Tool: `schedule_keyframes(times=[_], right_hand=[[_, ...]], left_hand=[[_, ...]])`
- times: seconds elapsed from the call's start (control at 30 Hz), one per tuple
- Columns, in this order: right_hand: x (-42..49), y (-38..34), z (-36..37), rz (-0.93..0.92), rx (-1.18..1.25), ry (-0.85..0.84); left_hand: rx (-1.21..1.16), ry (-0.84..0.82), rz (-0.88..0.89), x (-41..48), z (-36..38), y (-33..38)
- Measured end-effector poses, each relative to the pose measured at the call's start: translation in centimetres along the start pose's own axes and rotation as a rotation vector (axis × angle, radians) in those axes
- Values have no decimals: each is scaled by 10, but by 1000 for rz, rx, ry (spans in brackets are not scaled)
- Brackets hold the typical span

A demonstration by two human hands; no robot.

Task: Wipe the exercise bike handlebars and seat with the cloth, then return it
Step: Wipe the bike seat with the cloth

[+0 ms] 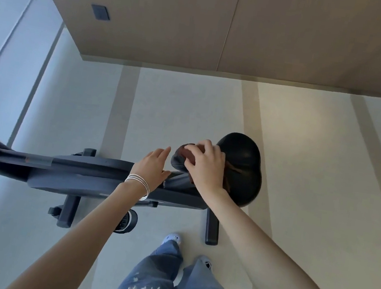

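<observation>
Right hand [208,169] presses what looks like cloth [185,155] at seat [242,170] nose edge.

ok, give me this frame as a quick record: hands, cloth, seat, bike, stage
right hand: pressing the cloth onto the nose of the seat
left hand: open, fingers extended, beside the seat nose, holding nothing
cloth: brown, bunched under the right hand
seat: black, rear part uncovered
bike: dark frame, standing on pale floor
handlebars: mostly out of frame at left
stage: wiping the seat; cloth not yet returned
</observation>
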State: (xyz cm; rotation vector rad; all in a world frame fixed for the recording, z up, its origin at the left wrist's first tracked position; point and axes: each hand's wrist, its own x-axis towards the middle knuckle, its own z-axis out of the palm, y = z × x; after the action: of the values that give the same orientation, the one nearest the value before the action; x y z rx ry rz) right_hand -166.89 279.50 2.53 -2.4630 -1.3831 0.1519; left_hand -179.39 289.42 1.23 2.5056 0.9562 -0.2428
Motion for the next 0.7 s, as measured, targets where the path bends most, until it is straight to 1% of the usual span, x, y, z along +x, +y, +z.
schedule_keyframes(times=[0.07, 0.1, 0.13, 0.23, 0.3, 0.4, 0.47, 0.6, 0.7], right_hand=[[0, 12, -7, -88, -41, -43], [-1, 23, -13, -100, -62, -55], [-3, 36, -19, -80, -74, -51], [-8, 82, -40, 78, -64, 6], [-8, 99, -47, 144, -73, 13], [10, 98, -42, 139, -97, 28], [31, 93, -37, 173, -106, 45], [57, 88, -37, 250, -83, -8], [28, 81, -40, 171, -9, -1]], left_hand=[[-15, 11, 3, 1, 0, -2], [-27, 10, 15, 2, -1, -1], [-39, 8, 30, 4, -1, 2], [-77, 14, 78, 13, -1, 13], [-83, 6, 92, 18, 0, 21], [-79, -1, 93, 25, 0, 30], [-77, -16, 85, 29, 0, 33], [-48, -46, 85, 34, 0, 35], [-34, -51, 106, 35, 2, 37]])
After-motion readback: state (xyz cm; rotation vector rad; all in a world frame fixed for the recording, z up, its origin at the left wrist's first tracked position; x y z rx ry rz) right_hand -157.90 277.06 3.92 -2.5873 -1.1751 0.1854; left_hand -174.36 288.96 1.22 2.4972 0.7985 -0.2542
